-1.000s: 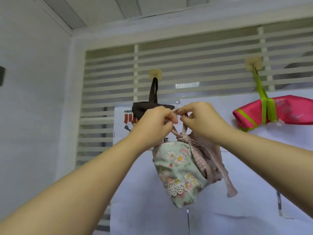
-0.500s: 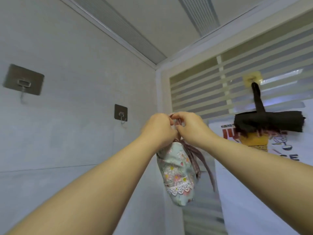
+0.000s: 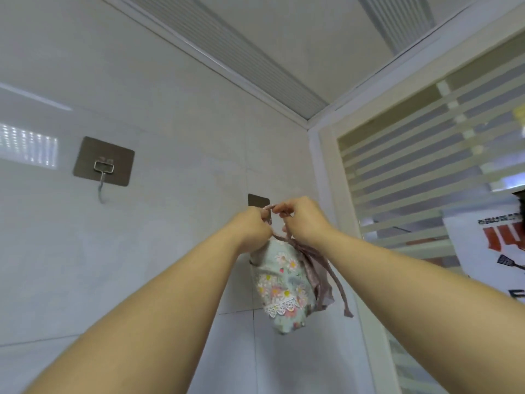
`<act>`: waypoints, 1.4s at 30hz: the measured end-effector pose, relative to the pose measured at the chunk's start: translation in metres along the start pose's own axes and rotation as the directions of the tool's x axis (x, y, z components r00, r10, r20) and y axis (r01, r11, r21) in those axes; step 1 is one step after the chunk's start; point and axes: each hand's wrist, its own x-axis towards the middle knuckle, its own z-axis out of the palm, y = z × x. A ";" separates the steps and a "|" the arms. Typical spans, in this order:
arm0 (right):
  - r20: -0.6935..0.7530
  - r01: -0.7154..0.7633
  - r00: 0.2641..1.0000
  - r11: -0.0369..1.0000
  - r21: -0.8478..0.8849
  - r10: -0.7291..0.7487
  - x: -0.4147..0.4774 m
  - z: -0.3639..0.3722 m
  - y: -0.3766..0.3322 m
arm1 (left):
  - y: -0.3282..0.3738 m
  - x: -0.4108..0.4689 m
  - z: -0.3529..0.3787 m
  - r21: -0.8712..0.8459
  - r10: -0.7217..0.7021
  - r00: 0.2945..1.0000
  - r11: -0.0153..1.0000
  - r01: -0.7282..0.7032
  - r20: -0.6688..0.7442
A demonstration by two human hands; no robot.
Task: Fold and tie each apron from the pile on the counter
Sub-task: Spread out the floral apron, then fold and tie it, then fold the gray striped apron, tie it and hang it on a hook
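I count two metal hooks on the tiled wall [image 3: 176,132]. The first hook [image 3: 103,166], at far left, carries nothing. The second hook [image 3: 258,199] is mostly hidden behind the hands.

Two hands are raised, side by side. The left hand [image 3: 251,231] has its fingers curled round the pink strap [image 3: 268,206]. The right hand [image 3: 305,220] pinches the same strap between thumb and fingers. I cannot tell whether the strap is on the second hook.

One folded floral apron [image 3: 284,285] hangs directly below both hands, tied round, with one long strap end dangling on its right.

Further right are one slatted window [image 3: 426,172] and one printed poster [image 3: 488,265].
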 end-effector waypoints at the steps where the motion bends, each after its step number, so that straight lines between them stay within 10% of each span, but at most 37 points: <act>1: 0.003 0.001 1.000 1.000 -0.007 -0.001 0.004 0.005 0.001 | -0.002 0.005 0.003 0.006 -0.008 1.000 1.000 0.008 0.006; 15: 0.235 -0.118 0.965 0.993 0.007 0.114 0.021 0.054 0.030 | -0.029 0.030 0.042 0.085 -0.025 0.998 0.996 0.019 0.063; 23: 0.370 -0.110 0.924 0.994 0.014 0.097 -0.043 0.033 0.035 | -0.018 -0.029 0.070 0.573 0.113 0.985 0.819 -0.017 -0.131; 33: 0.597 -0.282 0.732 0.944 -0.173 0.328 -0.220 -0.094 0.083 | 0.085 -0.157 0.178 0.081 0.137 0.990 0.988 -0.135 -0.021; 42: 0.570 -0.665 0.414 0.663 -0.343 0.710 -0.499 -0.236 0.147 | 0.213 -0.377 0.323 -0.260 0.243 0.855 0.957 -0.132 0.457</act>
